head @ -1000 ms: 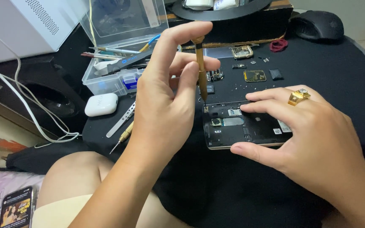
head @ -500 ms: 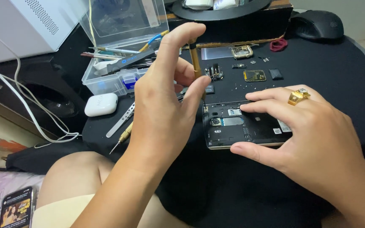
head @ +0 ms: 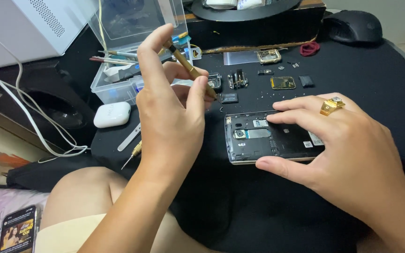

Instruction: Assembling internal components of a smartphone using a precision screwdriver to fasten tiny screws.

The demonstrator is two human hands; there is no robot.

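Note:
My left hand [head: 169, 112] grips a thin gold screwdriver [head: 189, 69], held slanted, its tip just above the black mat, up and left of an opened smartphone [head: 258, 138]. The phone lies back-up with its cover off, showing a camera module and dark inner frame. My right hand [head: 348, 150], wearing a gold ring [head: 331, 106], presses on the phone's right half, fingers on top and thumb at the near edge. Several small removed parts [head: 282, 82] and tiny screws lie on the mat beyond the phone.
A clear plastic tool box [head: 118, 79] with tools stands at the back left, a white earbud case [head: 112, 115] beside it. A metal pry tool [head: 130, 137] and second screwdriver [head: 132, 154] lie near the mat's left edge. A black mouse [head: 355, 26] sits back right; another phone [head: 18, 229] lower left.
My left hand lifted the screwdriver off the phone's top edge and swung it left and back, tilting it. My right hand stayed on the phone.

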